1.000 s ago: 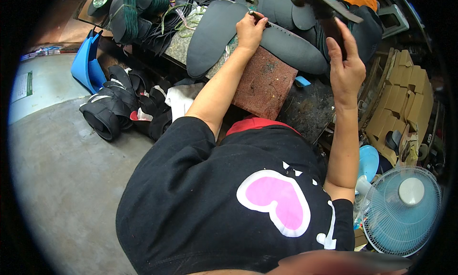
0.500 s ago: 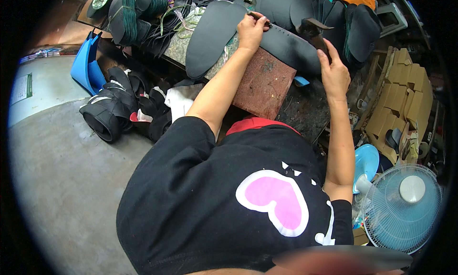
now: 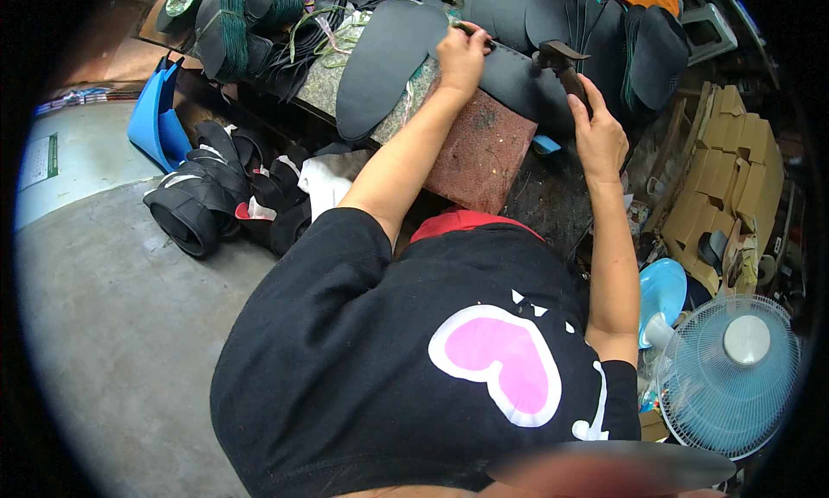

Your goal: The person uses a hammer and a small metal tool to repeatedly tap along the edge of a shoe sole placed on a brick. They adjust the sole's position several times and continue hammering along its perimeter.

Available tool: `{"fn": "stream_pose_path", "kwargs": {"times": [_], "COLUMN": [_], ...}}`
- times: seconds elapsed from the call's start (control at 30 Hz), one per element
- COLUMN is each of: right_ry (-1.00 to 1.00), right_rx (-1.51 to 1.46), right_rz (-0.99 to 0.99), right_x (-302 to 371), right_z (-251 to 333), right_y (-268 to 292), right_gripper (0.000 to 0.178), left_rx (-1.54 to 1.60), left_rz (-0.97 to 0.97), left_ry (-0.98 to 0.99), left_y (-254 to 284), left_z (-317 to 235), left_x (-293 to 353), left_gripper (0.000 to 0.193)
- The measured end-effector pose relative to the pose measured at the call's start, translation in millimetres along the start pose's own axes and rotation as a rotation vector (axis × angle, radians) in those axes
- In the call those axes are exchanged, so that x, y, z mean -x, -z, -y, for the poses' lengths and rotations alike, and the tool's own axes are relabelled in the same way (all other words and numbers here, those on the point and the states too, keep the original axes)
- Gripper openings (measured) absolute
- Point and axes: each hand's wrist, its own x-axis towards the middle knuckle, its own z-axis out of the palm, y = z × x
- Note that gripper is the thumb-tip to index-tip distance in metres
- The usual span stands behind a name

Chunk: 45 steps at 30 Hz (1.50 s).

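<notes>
My left hand (image 3: 461, 59) is closed on a small dark punch-like tool (image 3: 473, 34), whose lower end is hidden by the fingers. It rests at the upper edge of a black sole-shaped sheet (image 3: 540, 92), where small marks run in a row along that edge. My right hand (image 3: 600, 135) grips the handle of a hammer (image 3: 573, 82), with the metal head raised over the sheet, right of the left hand. Under the sheet lies a reddish-brown block (image 3: 480, 157). Another black sole-shaped piece (image 3: 380, 75) lies to the left, on a grey stone-like slab (image 3: 321, 88).
Tied bundles of black soles (image 3: 222, 36) stand at the far left, more stacked soles (image 3: 652, 62) at the far right. A blue folded sheet (image 3: 158, 118) and black straps (image 3: 194, 196) are at left. Flattened cardboard (image 3: 721, 170) and a fan (image 3: 725, 377) are on the right.
My left hand has shifted slightly right along the sheet's edge with the tool. The hammer in my right hand has moved a little left and its head has tilted.
</notes>
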Motion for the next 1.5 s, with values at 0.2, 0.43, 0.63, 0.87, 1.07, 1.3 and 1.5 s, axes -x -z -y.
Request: {"fn": "stream_pose_path", "kwargs": {"times": [0.2,0.43,0.63,0.87,1.07,1.3,1.5], "right_ry": [-0.058,0.4,0.028,0.133,0.328,-0.076,0.037], "right_rx": [-0.067,-0.387,0.064,-0.249,-0.342,0.008,-0.267], "right_rz": [-0.004,-0.338,-0.047,-0.222,-0.289,0.031,-0.134], "right_x": [-3.3,-4.2,-0.3,-3.2,-0.5,4.9,-0.7], "right_z": [3.2,26.5,-5.1,2.1,15.6,-18.7,-3.3], "right_y": [23.3,23.4,7.6,37.9,27.1,5.3,31.8], "right_gripper": [0.04,0.036,0.038,0.038,0.035,0.04,0.04], "left_rx": [0.064,-0.496,0.057,-0.003,-0.506,0.179,0.021], "left_rz": [0.134,0.199,0.041,0.161,0.234,0.098,0.205], "left_ry": [0.072,-0.431,0.165,-0.024,-0.459,0.156,0.061], "left_y": [4.0,-2.1,-6.8,-6.0,-13.5,-11.5,-9.3], "left_z": [4.3,-9.0,-10.6,1.3,-9.8,-5.3,-3.1], "left_x": [-4.4,2.9,2.7,0.8,7.5,6.4,7.9], "left_gripper": [0.009,0.019,0.013,0.012,0.02,0.01,0.008]}}
